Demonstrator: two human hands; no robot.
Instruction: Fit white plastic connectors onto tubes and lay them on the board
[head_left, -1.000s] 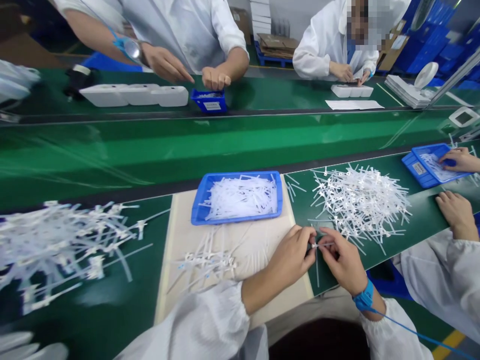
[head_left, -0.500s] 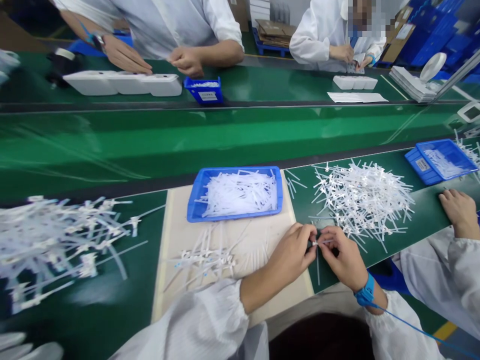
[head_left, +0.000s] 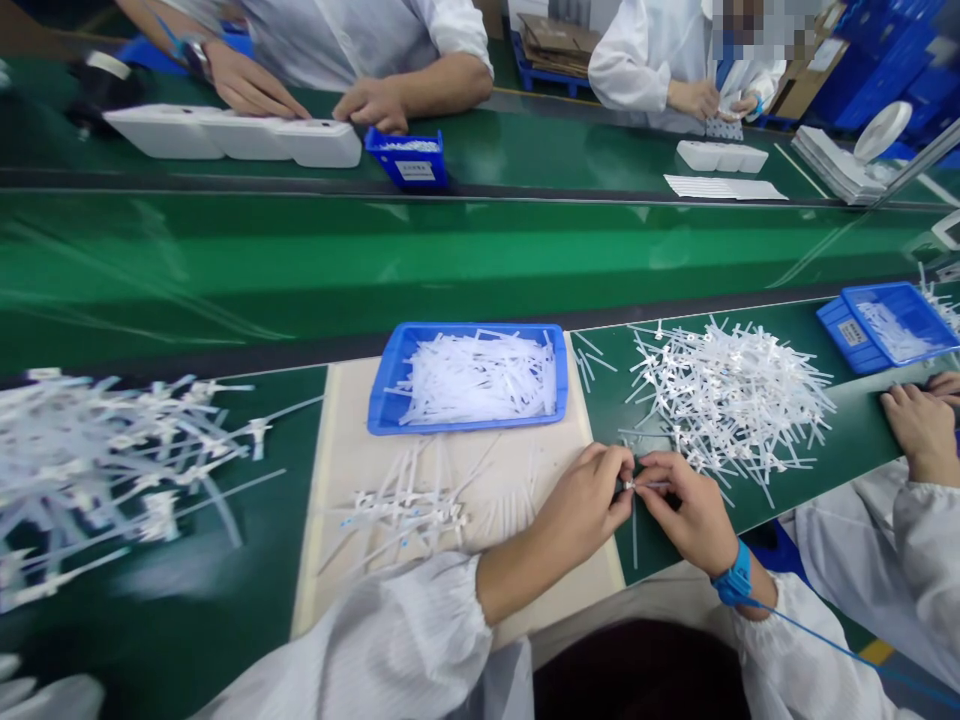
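Observation:
My left hand (head_left: 589, 500) and my right hand (head_left: 686, 510) meet above the right edge of the pale board (head_left: 315, 540). The left fingers pinch a small white connector (head_left: 628, 486), partly hidden by the fingertips. My right thumb and finger close on a thin translucent tube (head_left: 651, 485) that meets the connector. To the left on the board lies a small heap of connectors with tubes (head_left: 412, 515), a few bluish bits among them. A blue tray (head_left: 375, 405) of short clear tubes stands behind. Beyond my right hand spreads a large pile of white connectors with tubes (head_left: 739, 395).
Another heap of tubed connectors (head_left: 112, 460) covers the left bench. At right, a co-worker's hands (head_left: 919, 420) rest near a second blue tray (head_left: 855, 345). Across the green divider, two people work beside white housings (head_left: 322, 145) and a small blue bin (head_left: 412, 170).
The view has shifted slightly. My hands keep nearly the same pinch on the connector and tube. Across the bench, a co-worker's hand has moved down toward the small blue bin.

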